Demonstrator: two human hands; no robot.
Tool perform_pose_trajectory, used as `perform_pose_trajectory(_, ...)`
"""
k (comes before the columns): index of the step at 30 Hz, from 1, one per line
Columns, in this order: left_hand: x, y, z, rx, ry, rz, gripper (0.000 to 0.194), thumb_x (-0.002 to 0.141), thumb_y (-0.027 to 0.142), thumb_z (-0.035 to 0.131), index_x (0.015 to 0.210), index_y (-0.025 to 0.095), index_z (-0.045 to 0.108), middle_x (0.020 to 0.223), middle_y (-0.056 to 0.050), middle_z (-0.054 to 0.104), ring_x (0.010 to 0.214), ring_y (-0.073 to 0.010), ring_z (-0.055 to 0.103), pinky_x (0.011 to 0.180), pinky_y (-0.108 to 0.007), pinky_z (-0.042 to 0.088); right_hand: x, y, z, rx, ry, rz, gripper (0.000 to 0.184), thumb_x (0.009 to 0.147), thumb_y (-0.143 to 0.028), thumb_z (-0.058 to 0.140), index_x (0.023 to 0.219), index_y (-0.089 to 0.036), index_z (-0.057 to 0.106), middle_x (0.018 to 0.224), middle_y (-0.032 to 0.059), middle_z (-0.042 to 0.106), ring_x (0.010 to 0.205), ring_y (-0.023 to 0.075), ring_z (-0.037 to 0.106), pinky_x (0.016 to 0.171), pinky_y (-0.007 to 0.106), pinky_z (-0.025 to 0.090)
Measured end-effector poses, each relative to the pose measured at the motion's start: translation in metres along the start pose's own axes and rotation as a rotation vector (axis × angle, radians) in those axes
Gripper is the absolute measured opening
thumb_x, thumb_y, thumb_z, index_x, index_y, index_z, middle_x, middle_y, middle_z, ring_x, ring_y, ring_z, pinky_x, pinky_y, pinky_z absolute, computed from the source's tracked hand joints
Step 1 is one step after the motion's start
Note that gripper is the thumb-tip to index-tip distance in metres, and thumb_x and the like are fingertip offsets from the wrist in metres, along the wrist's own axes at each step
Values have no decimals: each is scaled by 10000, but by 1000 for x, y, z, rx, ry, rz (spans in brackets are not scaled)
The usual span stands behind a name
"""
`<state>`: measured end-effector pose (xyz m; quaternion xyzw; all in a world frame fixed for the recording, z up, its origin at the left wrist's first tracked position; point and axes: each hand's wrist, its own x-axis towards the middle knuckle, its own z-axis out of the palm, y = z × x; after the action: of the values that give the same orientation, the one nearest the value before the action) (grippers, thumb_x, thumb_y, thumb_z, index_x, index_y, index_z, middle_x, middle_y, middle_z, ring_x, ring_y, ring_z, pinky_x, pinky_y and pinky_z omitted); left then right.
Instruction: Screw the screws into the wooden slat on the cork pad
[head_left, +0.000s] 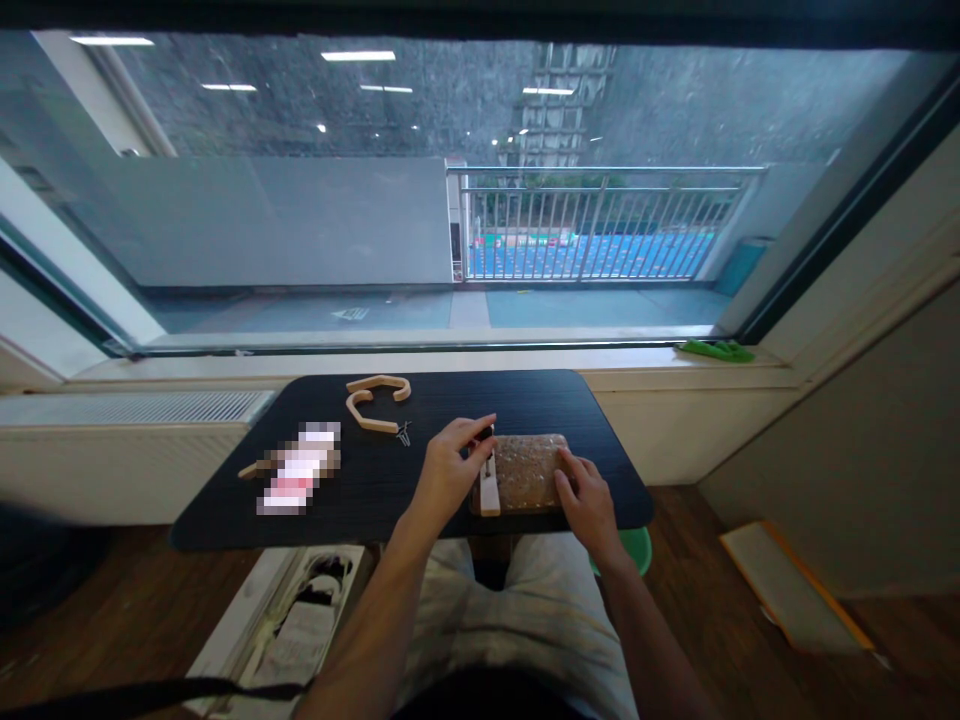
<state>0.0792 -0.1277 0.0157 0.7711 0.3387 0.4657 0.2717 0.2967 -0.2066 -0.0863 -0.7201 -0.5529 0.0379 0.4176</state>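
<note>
A flat brown block [525, 478] in what looks like clear bubbly wrapping lies near the table's front edge. Along its left end runs a pale wooden strip [490, 490]. My left hand [454, 462] is closed in a pinch over the strip's far end, on a small dark piece [486, 433] that the fingers partly hide. At the block's right end, my right hand [589, 495] holds it with bent fingers on its top. To the left lie two curved wooden pieces, the far one [381, 382] and the near one [364, 412], beside small metal pieces [403, 434].
A blurred-out pink and white rectangle [300, 470] covers part of a wooden piece [251, 470] on the dark table [442, 395]. Beyond stand the window sill and a green cloth [715, 351]. Below are a white box [255, 610] and a green basin [637, 549].
</note>
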Motion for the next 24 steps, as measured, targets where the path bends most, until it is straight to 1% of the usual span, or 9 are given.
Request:
perform_pose_trajectory(2, 0, 0, 1, 21, 43, 1, 270, 862, 164, 634, 1115, 186, 727, 950, -41, 700, 789, -139, 647, 778, -258, 534, 0, 0, 0, -1, 0, -10, 444, 925, -384, 435, 1269, -187, 635, 1140, 122, 661, 997, 258, 646, 932, 426, 504)
perform_pose_trajectory(4, 1, 0, 2, 41, 61, 8, 272, 861, 156, 634, 1115, 189, 725, 960, -42, 703, 832, -149, 662, 809, -266, 537, 0, 0, 0, -3, -1, -10, 448, 924, -382, 433, 1268, -178, 636, 1138, 127, 660, 993, 259, 645, 931, 428, 504)
perform_pose_trajectory(7, 1, 1, 2, 61, 49, 24, 280, 862, 142, 635, 1122, 198, 721, 945, -37, 711, 860, -154, 673, 825, -265, 537, -1, 1, 0, 0, -4, -5, 460, 923, -388, 432, 1272, -167, 635, 1143, 135, 658, 990, 263, 645, 933, 435, 503)
perform_pose_trajectory(10, 1, 4, 1, 76, 34, 31, 276, 861, 139, 642, 1118, 205, 721, 927, -32, 717, 838, -153, 675, 816, -266, 540, -1, 1, 0, -1, -7, -5, 466, 921, -392, 429, 1269, -161, 638, 1145, 141, 659, 996, 272, 644, 939, 446, 501)
perform_pose_trajectory(13, 1, 7, 1, 85, 13, 30, 279, 863, 149, 648, 1125, 213, 719, 947, -36, 730, 853, -161, 683, 816, -271, 542, 0, 1, 0, -4, -4, -2, 455, 919, -388, 433, 1263, -176, 642, 1147, 134, 662, 1004, 269, 645, 943, 441, 500)
perform_pose_trajectory(16, 2, 7, 2, 104, -9, 30, 285, 861, 165, 660, 1134, 219, 720, 990, -49, 749, 901, -179, 695, 853, -292, 541, 0, 1, 0, -2, 0, -3, 450, 918, -387, 440, 1262, -179, 642, 1152, 133, 661, 1006, 266, 649, 938, 432, 504)
perform_pose_trajectory(21, 2, 5, 2, 147, 16, 8, 287, 833, 171, 698, 1115, 213, 731, 1014, -64, 766, 934, -211, 704, 930, -363, 541, -1, 0, -1, 5, 6, -17, 456, 924, -388, 432, 1264, -164, 638, 1161, 141, 657, 1033, 270, 642, 945, 434, 500)
perform_pose_trajectory(24, 2, 5, 1, 135, 15, 1, 283, 830, 167, 699, 1108, 208, 733, 1018, -63, 770, 918, -206, 714, 915, -357, 557, -1, 0, -1, 6, 3, -9, 460, 923, -392, 433, 1266, -163, 637, 1169, 142, 655, 1045, 273, 638, 953, 441, 495)
